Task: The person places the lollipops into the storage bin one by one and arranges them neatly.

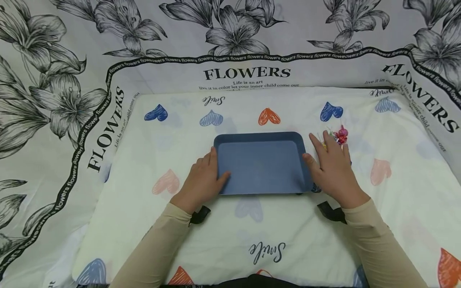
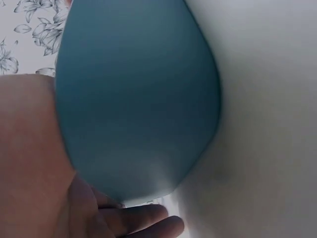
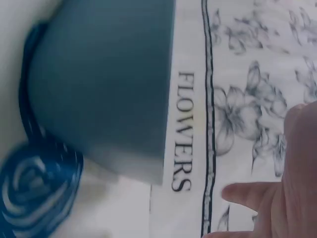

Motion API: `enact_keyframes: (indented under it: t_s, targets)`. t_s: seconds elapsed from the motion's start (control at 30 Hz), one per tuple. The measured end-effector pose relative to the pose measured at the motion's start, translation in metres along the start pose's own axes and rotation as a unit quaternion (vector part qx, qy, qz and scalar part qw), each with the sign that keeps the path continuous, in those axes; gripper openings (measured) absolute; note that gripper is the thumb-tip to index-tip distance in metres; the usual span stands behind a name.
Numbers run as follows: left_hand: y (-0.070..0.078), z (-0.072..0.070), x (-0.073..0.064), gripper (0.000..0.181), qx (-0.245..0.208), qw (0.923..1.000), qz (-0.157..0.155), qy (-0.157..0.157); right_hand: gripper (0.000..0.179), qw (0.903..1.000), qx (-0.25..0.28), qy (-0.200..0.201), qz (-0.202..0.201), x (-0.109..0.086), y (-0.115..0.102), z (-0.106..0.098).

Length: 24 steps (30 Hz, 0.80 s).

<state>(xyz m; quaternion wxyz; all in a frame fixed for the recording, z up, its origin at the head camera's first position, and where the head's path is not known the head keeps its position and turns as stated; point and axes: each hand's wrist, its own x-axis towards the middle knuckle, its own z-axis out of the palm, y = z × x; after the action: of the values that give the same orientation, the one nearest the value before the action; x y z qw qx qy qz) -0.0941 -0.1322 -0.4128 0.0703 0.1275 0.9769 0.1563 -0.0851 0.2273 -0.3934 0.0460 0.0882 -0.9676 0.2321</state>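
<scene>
A shallow blue rectangular tray (image 1: 261, 164) with rounded corners is in the middle of the head view. My left hand (image 1: 205, 176) grips its left side, the thumb over the rim and the fingers along the outside. At the tray's right rim, my right hand (image 1: 333, 170) has its fingers spread, the thumb at or close to the edge. Small shiny red and pink pieces (image 1: 341, 135) show behind the right fingers, partly hidden. A dark blue patterned item (image 3: 37, 186) lies by the tray's edge in the right wrist view; its kind is unclear.
Beneath everything is a cream cloth (image 1: 201, 236) printed with hearts and the word Smile. It lies over a white flower-printed cloth (image 1: 151, 76) with a wavy black border. Dark straps (image 1: 332, 212) are at both wrists.
</scene>
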Motion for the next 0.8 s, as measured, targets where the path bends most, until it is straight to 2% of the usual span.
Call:
enact_keyframes:
  t_s: [0.17,0.4,0.5,0.63,0.8]
  targets:
    - [0.002,0.000,0.001,0.083,-0.012,0.9999,-0.003,0.005,0.069,0.9985,0.029,0.034,0.032,0.004,0.013,-0.010]
    - [0.003,-0.001,0.003,0.069,-0.012,0.9996,-0.008,-0.026,0.070,0.9912,0.055,0.048,0.111,0.004,0.036,-0.024]
    - [0.003,-0.002,0.003,0.069,-0.012,0.9991,-0.011,-0.040,0.072,0.9856,0.064,0.051,0.148,0.004,0.047,-0.027]
    - [0.003,-0.003,0.004,0.071,-0.015,0.9986,-0.015,-0.049,0.072,0.9760,0.063,0.075,0.194,0.005,0.059,-0.029]
    - [0.001,-0.005,0.006,0.073,-0.029,0.9967,-0.030,-0.070,0.058,0.9625,0.047,0.094,0.250,0.004,0.069,-0.031]
